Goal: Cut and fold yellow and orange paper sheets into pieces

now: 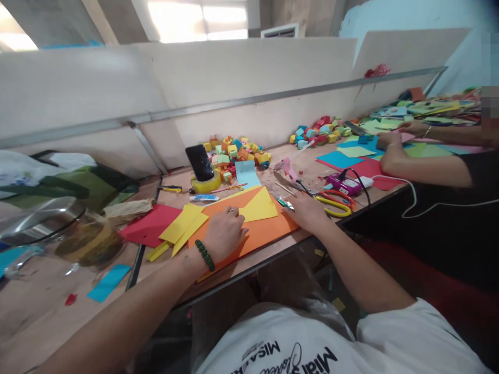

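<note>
Currently yellow paper (pixel 259 206) between left hand (pixel 224 231), right hand (pixel 306 210).

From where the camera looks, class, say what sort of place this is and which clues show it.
Probably a shared paper-craft workbench: coloured paper sheets spread out, a heap of small folded paper cubes, scissors and a tape roll, with another person working alongside.
</note>
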